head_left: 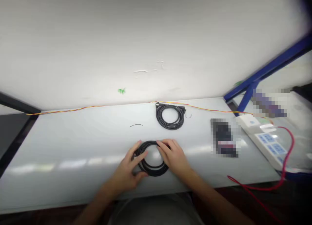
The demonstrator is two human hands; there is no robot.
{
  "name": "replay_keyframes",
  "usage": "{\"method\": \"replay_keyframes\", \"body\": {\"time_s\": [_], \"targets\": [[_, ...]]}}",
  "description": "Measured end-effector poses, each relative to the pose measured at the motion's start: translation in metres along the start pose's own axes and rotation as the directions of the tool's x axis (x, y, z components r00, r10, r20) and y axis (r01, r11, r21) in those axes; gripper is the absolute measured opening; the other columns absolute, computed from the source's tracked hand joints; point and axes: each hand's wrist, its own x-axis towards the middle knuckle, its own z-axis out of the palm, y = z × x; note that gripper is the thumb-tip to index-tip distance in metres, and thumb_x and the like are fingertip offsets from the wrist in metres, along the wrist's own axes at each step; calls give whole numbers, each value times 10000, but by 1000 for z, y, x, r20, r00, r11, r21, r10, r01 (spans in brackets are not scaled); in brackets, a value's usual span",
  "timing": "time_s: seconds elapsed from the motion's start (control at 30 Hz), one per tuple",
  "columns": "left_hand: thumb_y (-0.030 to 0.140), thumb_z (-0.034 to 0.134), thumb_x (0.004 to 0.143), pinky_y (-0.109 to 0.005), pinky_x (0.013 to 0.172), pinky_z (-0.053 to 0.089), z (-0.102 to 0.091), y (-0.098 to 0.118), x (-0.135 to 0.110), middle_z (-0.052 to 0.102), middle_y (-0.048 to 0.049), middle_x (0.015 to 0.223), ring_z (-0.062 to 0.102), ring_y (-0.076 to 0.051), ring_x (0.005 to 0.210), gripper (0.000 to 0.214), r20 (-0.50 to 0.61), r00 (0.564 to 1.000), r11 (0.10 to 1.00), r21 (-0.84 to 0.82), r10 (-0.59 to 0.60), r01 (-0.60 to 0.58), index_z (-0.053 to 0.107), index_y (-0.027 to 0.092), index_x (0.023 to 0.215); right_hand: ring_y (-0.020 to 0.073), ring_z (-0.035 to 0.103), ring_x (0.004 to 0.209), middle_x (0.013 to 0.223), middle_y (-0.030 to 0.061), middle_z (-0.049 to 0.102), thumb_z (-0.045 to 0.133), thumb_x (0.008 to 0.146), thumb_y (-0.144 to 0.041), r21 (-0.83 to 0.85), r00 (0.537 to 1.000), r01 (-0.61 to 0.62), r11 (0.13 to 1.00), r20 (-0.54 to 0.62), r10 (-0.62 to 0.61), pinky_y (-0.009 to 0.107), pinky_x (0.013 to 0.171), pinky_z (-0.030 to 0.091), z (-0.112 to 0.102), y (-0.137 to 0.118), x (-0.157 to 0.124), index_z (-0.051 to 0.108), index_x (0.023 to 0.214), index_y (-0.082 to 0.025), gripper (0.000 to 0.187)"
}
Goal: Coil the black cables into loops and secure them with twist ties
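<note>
A coiled black cable [155,172] lies on the white tabletop in front of me, formed into a ring of several loops. My left hand [126,173] grips its left side, with fingers over the loops and the thumb at the lower edge. On the right side of the ring, my right hand [174,155] has its fingers curled over the loops; its thumb is hidden. Farther back lies a second coiled black cable [159,121] with connectors at its upper side, touched by neither hand. A short thin dark wire tie [136,125] rests to its left.
A twisted yellow-red wire [85,107] runs along the back edge by the wall. To the right are a pixelated dark object [224,137], a white power strip [270,147] and a red cable [289,153]. A blue metal frame [246,95] stands at the right end.
</note>
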Motion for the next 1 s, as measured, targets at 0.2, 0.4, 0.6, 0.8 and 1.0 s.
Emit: {"method": "replay_keyframes", "body": {"time_s": [0.2,0.4,0.6,0.8,1.0], "targets": [[437,713,934,-565,1042,487,8,7,14,677,-115,1321,601,-346,1236,582,-302,930,940,199,-210,277,557,275,1471,237,627,952,1066,114,696,548,1037,-169,4,999,15,1000,-45,-15,400,846,567,3,-1,-4,654,1342,-204,324],[255,646,989,-423,834,491,30,9,22,730,-66,973,651,-238,922,160,-386,915,917,308,-122,252,741,237,1117,256,631,965,1058,110,686,582,1036,-310,-6,993,-45,999,108,45,419,871,548,-11,-5,8,695,1226,-203,246],[228,654,982,-396,785,498,30,8,19,724,-58,946,641,-226,880,192,-365,927,909,354,-81,219,718,225,1163,245,616,1017,1141,96,680,633,1020,-372,62,959,75,995,271,-89,398,921,515,-10,-7,45,670,1325,-245,333],[252,660,963,-493,947,514,20,-1,20,709,-113,1247,628,-302,1142,303,-327,933,910,322,-152,261,682,211,1263,226,575,919,1013,75,701,599,1021,-203,59,926,244,968,284,-251,352,817,488,16,-13,61,762,1168,-261,227],[193,606,985,-475,928,543,22,-5,24,751,-81,1153,658,-273,1111,217,-320,940,922,313,-122,227,708,218,1175,199,642,929,999,67,734,606,1027,-282,237,950,122,964,253,-183,317,852,522,23,-9,68,764,1186,-236,229]]}}
